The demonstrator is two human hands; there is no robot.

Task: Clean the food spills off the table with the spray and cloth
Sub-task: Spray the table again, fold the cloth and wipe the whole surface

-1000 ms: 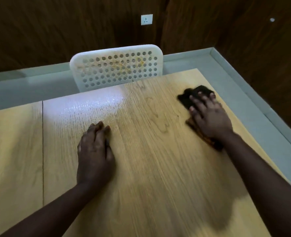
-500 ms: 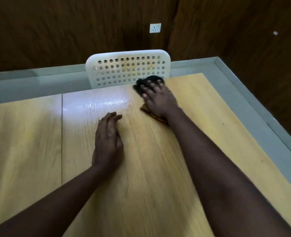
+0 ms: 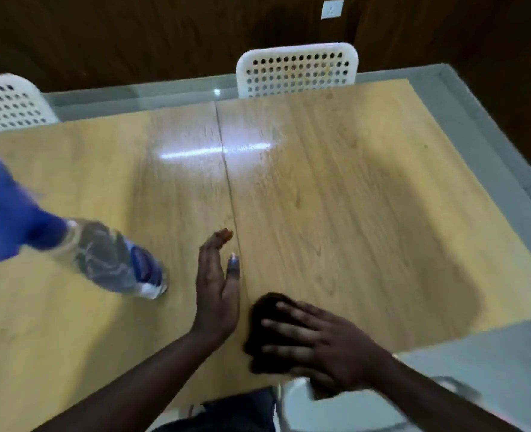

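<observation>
My right hand (image 3: 326, 341) lies flat with spread fingers on a dark cloth (image 3: 265, 333), pressing it onto the wooden table (image 3: 351, 198) near the front edge. My left hand (image 3: 215, 291) rests just left of the cloth, fingers straight, on its edge by the seam between the two tabletops; it holds nothing. A clear spray bottle (image 3: 108, 260) with a blue head stands on the left part of the table, blurred, a little left of my left hand. A wet sheen shows around the far middle of the table.
A white perforated chair (image 3: 296, 70) stands at the table's far side, another white chair (image 3: 5, 104) at far left. A grey floor strip and dark wood wall run behind and to the right. A white seat (image 3: 298, 406) sits below the front edge.
My right hand has dragged the cloth from the table's far edge back to the front edge. My left hand has tipped onto its side. The view swung left, bringing the spray bottle in.
</observation>
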